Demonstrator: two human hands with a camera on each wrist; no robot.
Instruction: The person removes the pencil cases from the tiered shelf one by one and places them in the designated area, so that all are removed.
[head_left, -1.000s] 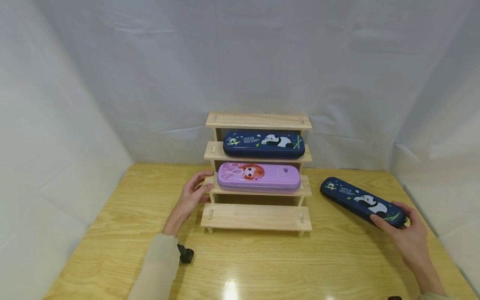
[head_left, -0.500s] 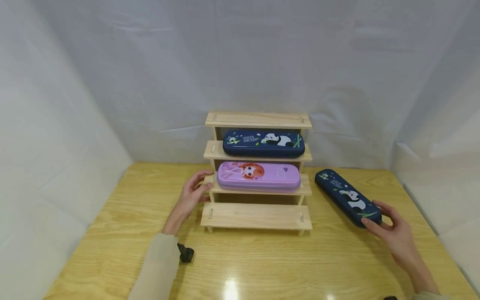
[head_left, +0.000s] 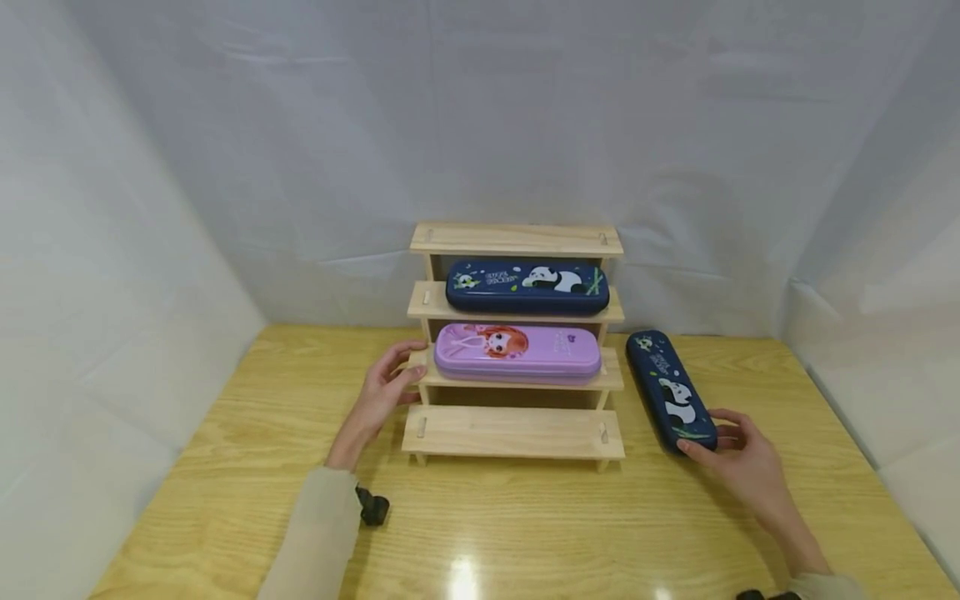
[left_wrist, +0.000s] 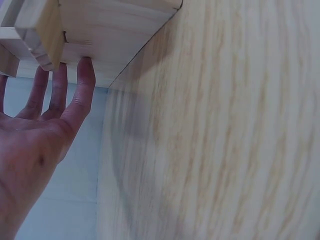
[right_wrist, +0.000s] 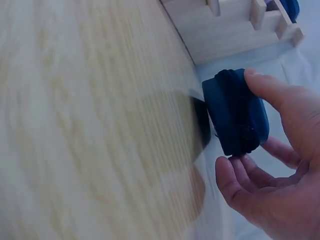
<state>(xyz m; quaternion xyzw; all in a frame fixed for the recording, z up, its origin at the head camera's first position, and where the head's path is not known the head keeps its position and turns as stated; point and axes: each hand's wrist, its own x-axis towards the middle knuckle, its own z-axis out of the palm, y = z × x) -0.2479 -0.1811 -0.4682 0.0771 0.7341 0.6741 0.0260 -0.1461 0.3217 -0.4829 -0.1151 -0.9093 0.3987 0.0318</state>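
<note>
My right hand (head_left: 746, 467) pinches the near end of a dark blue panda pencil case (head_left: 670, 392), thumb and fingers on opposite sides. The case slants away beside the wooden step shelf (head_left: 512, 433); in the right wrist view its end (right_wrist: 235, 115) is close over the table. My left hand (head_left: 378, 400) holds the shelf's left side, thumb at a step's end and a finger below it. In the left wrist view its fingertips reach the wooden side panel (left_wrist: 100, 30). A lilac pencil case (head_left: 517, 353) with a red-haired girl lies on one step, another blue panda pencil case (head_left: 528, 287) above it.
The shelf stands on a wood-grain table (head_left: 510, 525), near the back. White sheeting (head_left: 525, 125) closes off the back and both sides. Nothing lies on the shelf's top board (head_left: 517, 239) or its lowest step.
My right hand has moved left with the blue pencil case, turning it from a wide slant to a steeper one, nearer the shelf. The left hand and the shelf have stayed put.
</note>
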